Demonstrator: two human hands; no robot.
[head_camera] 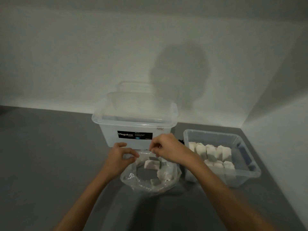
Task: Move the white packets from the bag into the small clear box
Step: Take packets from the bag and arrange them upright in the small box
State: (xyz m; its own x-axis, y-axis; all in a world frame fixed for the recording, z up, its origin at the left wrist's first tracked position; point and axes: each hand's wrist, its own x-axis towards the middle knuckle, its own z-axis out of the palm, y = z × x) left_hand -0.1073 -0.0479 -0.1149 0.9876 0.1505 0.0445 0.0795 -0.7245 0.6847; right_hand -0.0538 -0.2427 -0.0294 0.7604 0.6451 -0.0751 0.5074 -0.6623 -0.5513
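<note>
The white packets [150, 164] look small, light and soft, so take 1 by its middle; some sit in the clear bag [129, 178]; more fill the small clear box [246, 157]; the left hand [120, 157] and right hand [166, 149] each pinch the floppy bag's rim; the big box [113, 130] says "Megabox".

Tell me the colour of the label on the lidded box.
Black label with white lettering; head view.

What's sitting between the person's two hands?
In the head view, the clear bag's far rim runs between the left hand and right hand, with white packets just below.
</note>
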